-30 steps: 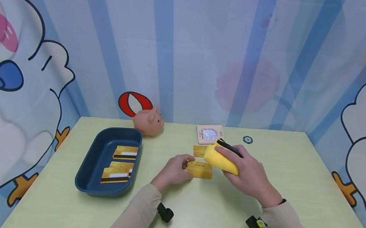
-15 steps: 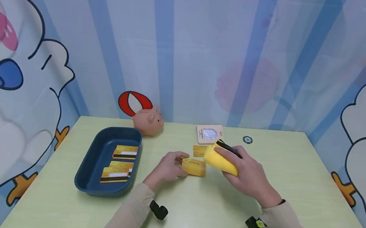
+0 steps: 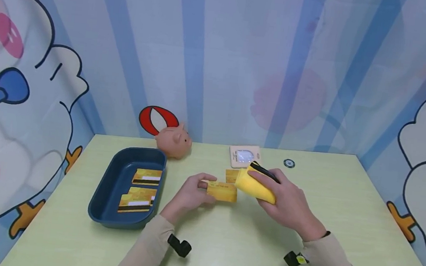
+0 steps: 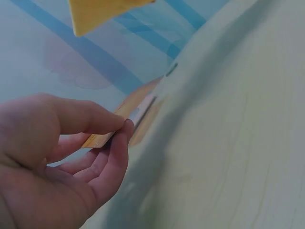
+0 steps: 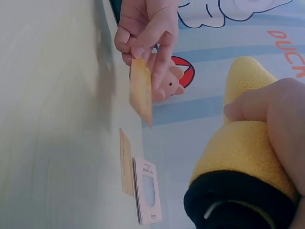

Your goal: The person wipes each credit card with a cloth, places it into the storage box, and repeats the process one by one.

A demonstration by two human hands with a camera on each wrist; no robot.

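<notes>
My left hand (image 3: pixel 190 194) pinches a gold bank card (image 3: pixel 223 192) by its left end, thumb on one side and fingers on the other. In the right wrist view this card (image 5: pixel 141 93) is raised above the table. My right hand (image 3: pixel 288 201) grips a folded yellow cloth (image 3: pixel 254 187) with a black edge, just to the right of the card. Up close the cloth (image 5: pixel 238 148) looks fuzzy and bunched. Behind the held card, a second gold card (image 3: pixel 231 176) lies on the table, partly hidden by the cloth.
At the left stands a dark blue tray (image 3: pixel 100 194) holding several gold cards (image 3: pixel 135 203) with black stripes up. Along the back are a pink piggy bank (image 3: pixel 172 142), a pale pink flat pack (image 3: pixel 237 157) with a window, and a round chip (image 3: pixel 289 163). A printed curtain (image 3: pixel 236 65) hangs behind.
My left hand has drawn the card left and lifted it off the table, slightly away from the cloth. My right hand and the cloth have hardly moved.
</notes>
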